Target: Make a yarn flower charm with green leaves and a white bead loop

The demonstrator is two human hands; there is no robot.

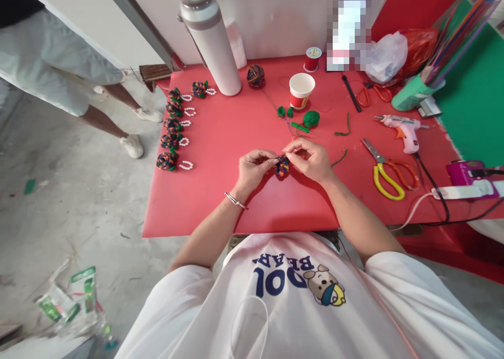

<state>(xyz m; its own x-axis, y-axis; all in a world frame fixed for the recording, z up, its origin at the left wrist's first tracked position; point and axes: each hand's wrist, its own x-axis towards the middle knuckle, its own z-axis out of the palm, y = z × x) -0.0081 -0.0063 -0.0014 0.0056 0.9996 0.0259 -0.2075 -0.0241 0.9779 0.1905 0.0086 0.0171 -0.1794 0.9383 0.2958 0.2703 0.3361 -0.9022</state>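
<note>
Pinching the multicoloured yarn flower [282, 167] between your left hand [253, 169] and right hand [310, 160], you hold it above the red surface [236, 138].

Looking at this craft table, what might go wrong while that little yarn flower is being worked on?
The yarn flower is pinched between the left hand and the right hand; a loose grip might let the winding slacken. The paper cup stands just beyond the hands, so a forward reach may tip it. The cord of the glue gun trails over the table edge and might get snagged.
</note>
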